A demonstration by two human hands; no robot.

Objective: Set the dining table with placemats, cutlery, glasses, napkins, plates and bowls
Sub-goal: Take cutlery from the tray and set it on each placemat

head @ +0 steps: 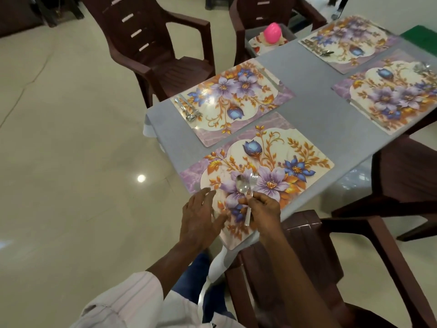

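Shiny steel spoon (243, 184) & fork (253, 179), R hand (262, 208) pinching

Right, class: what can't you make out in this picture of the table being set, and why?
Head view:
Handles of spoon and fork: partly hidden by the right hand.
Right placemat: cut off by the frame edge.
Far cutlery: too small and blurred to count.
Tray contents beneath the pink thing: blurred.
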